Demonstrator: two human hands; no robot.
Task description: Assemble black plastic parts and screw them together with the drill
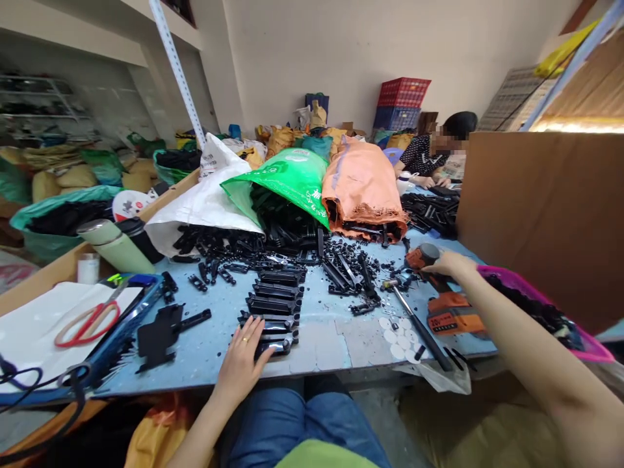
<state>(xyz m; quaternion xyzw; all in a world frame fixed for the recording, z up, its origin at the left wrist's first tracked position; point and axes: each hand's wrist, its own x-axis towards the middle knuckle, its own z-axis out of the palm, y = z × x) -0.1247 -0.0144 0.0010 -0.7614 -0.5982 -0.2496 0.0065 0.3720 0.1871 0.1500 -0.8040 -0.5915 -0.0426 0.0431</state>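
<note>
My left hand lies on the near end of a row of long black plastic parts, palm down with its fingers stretched and slightly apart. Off to the right, my right hand is closed around the upper part of an orange and black cordless drill; some of its fingers are hidden. The drill rests on the blue table with its battery towards me. A hammer lies beside it, with white round discs to its left.
White, green and orange sacks spill black parts across the table's back. Scissors and a green flask are at left. A pink basket and a cardboard sheet stand right. Another person works behind.
</note>
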